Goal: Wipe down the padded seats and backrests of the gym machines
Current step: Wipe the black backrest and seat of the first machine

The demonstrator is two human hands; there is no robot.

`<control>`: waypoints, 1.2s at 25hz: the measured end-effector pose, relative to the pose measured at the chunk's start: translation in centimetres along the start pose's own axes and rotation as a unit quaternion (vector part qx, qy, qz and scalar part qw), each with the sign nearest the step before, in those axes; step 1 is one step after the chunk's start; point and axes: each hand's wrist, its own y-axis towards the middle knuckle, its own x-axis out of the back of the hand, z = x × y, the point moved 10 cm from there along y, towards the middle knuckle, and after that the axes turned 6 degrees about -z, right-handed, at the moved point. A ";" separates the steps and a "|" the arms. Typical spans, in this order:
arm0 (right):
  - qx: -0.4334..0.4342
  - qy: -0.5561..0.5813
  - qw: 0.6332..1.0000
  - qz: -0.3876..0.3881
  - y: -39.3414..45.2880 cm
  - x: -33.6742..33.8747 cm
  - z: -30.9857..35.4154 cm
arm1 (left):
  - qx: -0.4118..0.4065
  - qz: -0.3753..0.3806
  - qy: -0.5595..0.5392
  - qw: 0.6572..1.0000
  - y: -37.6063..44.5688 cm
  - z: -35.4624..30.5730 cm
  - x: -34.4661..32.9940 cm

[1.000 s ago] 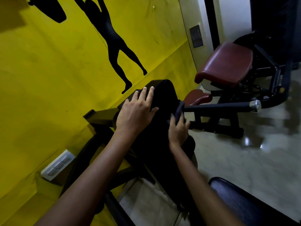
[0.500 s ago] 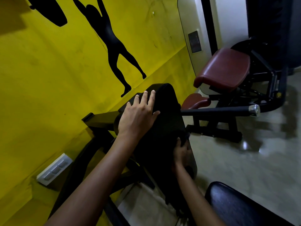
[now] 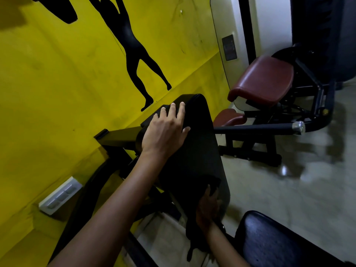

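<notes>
The right hand (image 3: 207, 211) has slid lower, pinching a dark cloth (image 3: 212, 185); the left hand (image 3: 165, 130) lies flat on the black backrest (image 3: 194, 151).

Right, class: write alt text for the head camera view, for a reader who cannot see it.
A person's left hand rests flat on a black backrest pad while the right hand presses a dark cloth low against it, beside a yellow wall.

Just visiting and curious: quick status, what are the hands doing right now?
Left hand flat on black backrest pad, steadying. Right hand presses dark cloth low on pad. Nothing in the way.
</notes>
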 end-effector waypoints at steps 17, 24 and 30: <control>0.280 0.080 0.956 0.031 -4.7 0.0 3.2 | -0.249 -0.154 0.085 0.952 -9.4 -7.7 -6.1; 0.046 -0.043 0.995 0.077 7.2 -0.3 -0.2 | -0.239 -0.211 0.074 0.945 -9.9 -7.9 -5.5; 0.230 0.005 0.973 0.006 4.4 -0.3 8.0 | -0.231 -0.227 0.057 0.944 -9.9 -7.9 -5.0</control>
